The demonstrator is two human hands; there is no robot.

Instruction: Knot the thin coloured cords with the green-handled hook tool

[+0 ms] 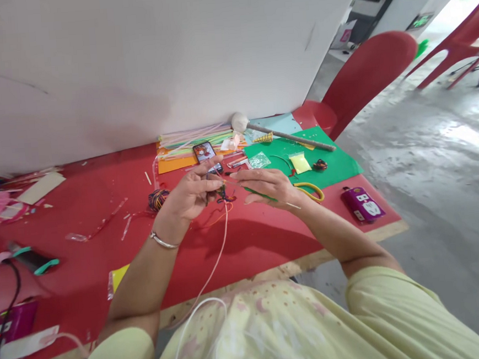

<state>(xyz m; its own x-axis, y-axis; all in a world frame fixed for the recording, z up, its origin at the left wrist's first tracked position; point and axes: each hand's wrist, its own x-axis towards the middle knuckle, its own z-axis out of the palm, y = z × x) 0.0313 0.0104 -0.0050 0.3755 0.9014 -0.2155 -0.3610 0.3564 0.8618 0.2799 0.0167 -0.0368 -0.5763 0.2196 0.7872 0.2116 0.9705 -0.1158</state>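
Observation:
My left hand (188,193) pinches a small dark multicoloured yarn piece (223,194) between thumb and fingers, above the red table. Facing it, my right hand (271,183) is curled round a thin green-handled crochet hook (261,193); its pale end sticks out past the wrist side. A strand of yarn seems to run between the fingertips, too fine to follow. Orange yarn (221,217) hangs below the piece. A pale pink cord (221,250) passes down from there toward my lap. Beside my left wrist lies a ball of multicoloured yarn (158,199).
Behind my hands are a lit phone (204,151), bundled pastel sticks (178,141) and a green sheet (338,163) bearing a yellow packet (300,162) and small yarn ball (319,165). A purple box (362,206) stands right; a black-and-teal tool (32,259) lies left. A white wall (130,61) rises behind.

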